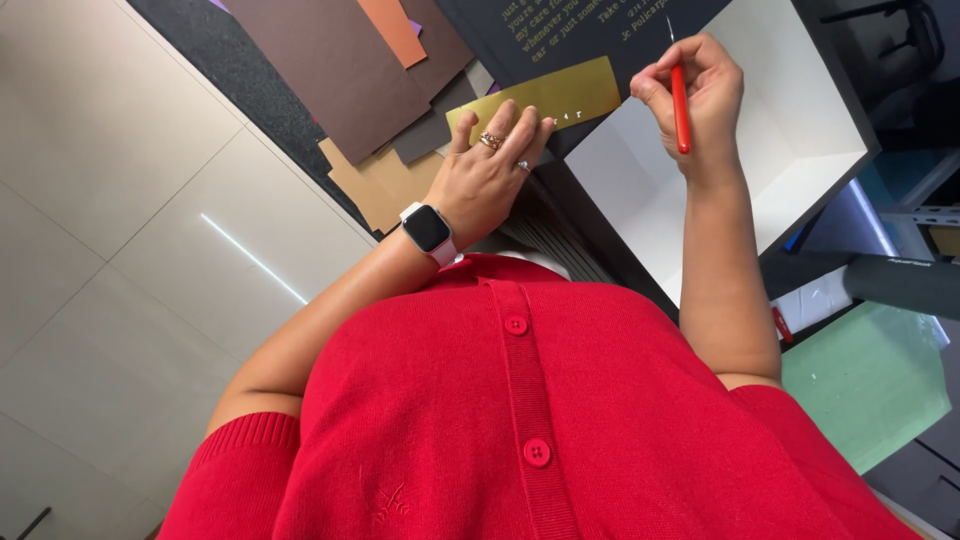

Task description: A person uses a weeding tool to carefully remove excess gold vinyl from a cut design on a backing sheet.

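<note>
Two hands share this: my left hand (487, 170) lies open, pinning the gold strip (545, 98), and my right hand (697, 92) grips the red pen (680, 108), best kept light.

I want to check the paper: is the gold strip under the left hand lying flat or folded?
Flat. The gold paper strip lies spread on the dark sheet, the left hand pressing one end; no crease shows.
</note>
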